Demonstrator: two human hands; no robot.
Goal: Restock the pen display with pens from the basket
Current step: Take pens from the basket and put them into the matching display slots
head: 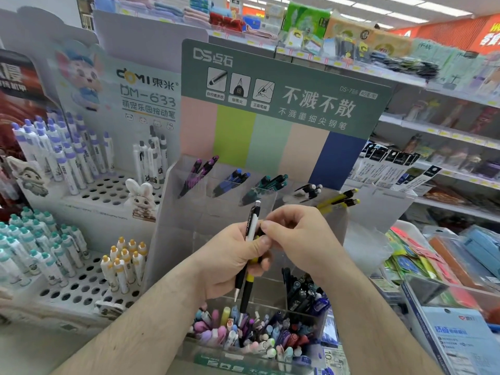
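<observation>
While left hand (232,255) grips two pens (250,247) upright, right hand (295,234) pinches their tops, seemingly to separate one for the pen display (273,190) at 12 o'clock. Yellow-pen slot sits at 2 o'clock.

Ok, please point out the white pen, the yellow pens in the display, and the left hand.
white pen (252,226), head view, on its white barrel.
yellow pens (338,200), head view, on one barrel in the rightmost compartment.
left hand (232,262), head view, on its back.
</observation>
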